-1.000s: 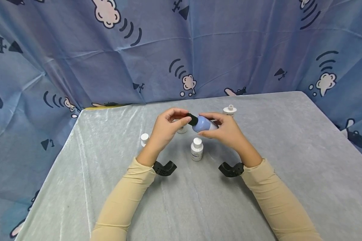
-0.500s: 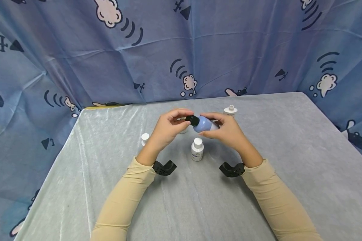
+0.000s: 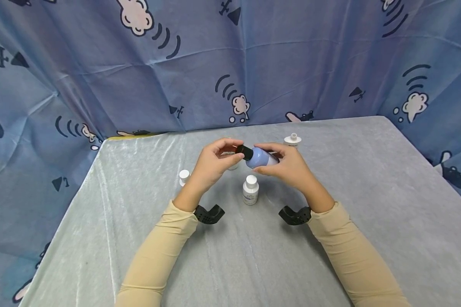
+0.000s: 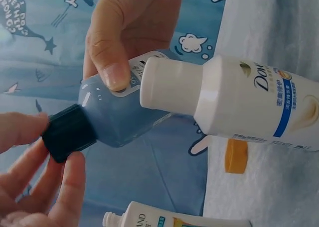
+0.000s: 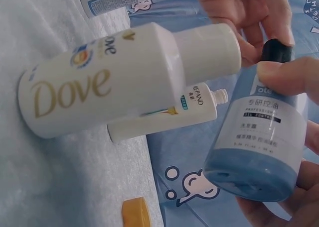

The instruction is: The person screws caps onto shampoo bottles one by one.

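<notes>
A small blue shampoo bottle [image 3: 258, 158] with a pale label and a black cap [image 3: 244, 152] is held up, tilted, over the table. My right hand [image 3: 286, 164] grips its body, thumb and fingers on opposite sides. On the cap are the thumb and fingertips of my left hand [image 3: 209, 166], as the left wrist view also shows. The cap sits on the bottle's neck. Just below and nearer to me stands a white Dove bottle [image 3: 250, 192] with a white cap, large in both wrist views.
Behind my right hand stands a white bottle [image 3: 293, 140] with an uncapped neck, labelled REPAND in the right wrist view. Another white-capped bottle [image 3: 184, 175] is partly hidden by my left wrist. A yellow cap [image 5: 136, 213] lies on the grey cloth. A patterned blue curtain [image 3: 199, 64] hangs behind.
My left fingers have shifted on the black cap, drawing back and closing in again, and the cap has turned a little. My right hand and the blue bottle stay nearly still.
</notes>
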{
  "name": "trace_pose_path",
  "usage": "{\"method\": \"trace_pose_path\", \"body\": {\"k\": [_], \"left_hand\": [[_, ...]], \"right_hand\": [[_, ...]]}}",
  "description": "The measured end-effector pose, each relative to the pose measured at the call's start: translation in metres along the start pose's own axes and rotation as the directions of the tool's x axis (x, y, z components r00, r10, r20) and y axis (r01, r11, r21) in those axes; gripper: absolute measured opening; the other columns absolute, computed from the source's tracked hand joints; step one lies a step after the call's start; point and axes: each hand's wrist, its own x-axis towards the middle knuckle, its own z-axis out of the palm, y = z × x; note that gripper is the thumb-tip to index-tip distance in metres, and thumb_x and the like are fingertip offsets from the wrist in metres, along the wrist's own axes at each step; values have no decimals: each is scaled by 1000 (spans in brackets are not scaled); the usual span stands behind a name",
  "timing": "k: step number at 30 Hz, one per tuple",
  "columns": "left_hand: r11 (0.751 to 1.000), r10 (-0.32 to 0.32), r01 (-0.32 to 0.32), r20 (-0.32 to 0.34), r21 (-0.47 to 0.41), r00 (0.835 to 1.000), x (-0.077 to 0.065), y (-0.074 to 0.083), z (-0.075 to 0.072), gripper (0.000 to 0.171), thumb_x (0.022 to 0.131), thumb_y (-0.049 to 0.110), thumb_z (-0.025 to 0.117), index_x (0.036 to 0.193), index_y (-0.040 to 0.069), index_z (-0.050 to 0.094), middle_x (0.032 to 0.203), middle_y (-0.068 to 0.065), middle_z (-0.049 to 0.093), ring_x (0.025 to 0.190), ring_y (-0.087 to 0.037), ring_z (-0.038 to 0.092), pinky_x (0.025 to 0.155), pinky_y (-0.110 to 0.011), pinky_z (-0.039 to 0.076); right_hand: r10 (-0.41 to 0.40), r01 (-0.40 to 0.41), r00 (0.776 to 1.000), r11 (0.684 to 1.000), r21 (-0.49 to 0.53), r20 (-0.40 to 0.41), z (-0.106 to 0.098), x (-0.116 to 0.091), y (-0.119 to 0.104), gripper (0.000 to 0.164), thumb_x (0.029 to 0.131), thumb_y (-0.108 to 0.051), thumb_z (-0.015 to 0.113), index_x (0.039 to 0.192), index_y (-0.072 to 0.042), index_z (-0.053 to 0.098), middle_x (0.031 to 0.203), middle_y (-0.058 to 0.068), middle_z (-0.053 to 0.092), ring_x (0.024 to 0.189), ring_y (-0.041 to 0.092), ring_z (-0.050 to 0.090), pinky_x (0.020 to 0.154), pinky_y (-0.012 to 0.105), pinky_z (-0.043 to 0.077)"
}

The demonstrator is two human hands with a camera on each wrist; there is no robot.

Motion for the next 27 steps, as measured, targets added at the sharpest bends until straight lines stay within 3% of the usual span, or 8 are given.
{"method": "trace_pose_path", "body": {"k": [3,6,10,14,17,23,27], "left_hand": [[999,36,-35,44,-19,998,0,1,0,33,84,5,65,116,5,62,124,-5,57,106,-20,60,82,-28,53],[1000,21,-21,31,-17,999,0,2,0,36,84,12,67,119,9,61,128,-3,55,111,-19,57,84,-29,52],[999,-43,43,-45,13,998,0,1,1,35,81,29,72,112,15,63,114,-1,60,99,-17,59,74,-29,53],[998,-40,44,-83,52,996,1,-2,1,30,81,31,72,104,13,65,102,-2,63,90,-15,58,69,-27,50],[999,-25,28,-61,45,998,0,-2,0,29,82,25,72,105,9,65,103,-4,63,91,-15,59,70,-26,51],[1000,-15,16,45,-21,999,-2,2,-1,29,84,8,67,112,4,63,113,-8,61,100,-18,64,76,-27,54],[999,32,-30,78,-27,996,-2,2,-2,28,84,2,63,111,3,63,114,-8,60,101,-17,62,74,-24,52]], "right_hand": [[-5,5,1000,1000,-1,2,0,0,0,57,70,-25,81,123,-15,61,119,4,62,93,24,56,77,34,48],[-9,9,1000,1000,1,8,0,0,0,57,70,-25,81,123,-15,61,119,4,61,92,23,56,76,34,48],[-10,10,1000,1000,6,14,1,0,0,57,70,-26,81,123,-17,61,119,4,61,92,23,56,76,34,48],[-6,6,1000,1000,5,16,1,0,-1,57,70,-26,81,122,-17,61,120,4,61,93,24,55,77,34,47],[3,-3,1000,1000,-2,16,1,0,-2,57,70,-26,81,123,-18,61,120,4,60,94,24,55,77,34,47],[3,-3,1000,1000,-16,10,0,0,-2,57,70,-26,81,123,-18,61,120,5,61,95,24,55,78,34,47],[-1,1,1000,1000,-15,9,0,0,-1,58,70,-25,81,123,-15,61,120,5,61,94,24,56,78,34,47]]}}
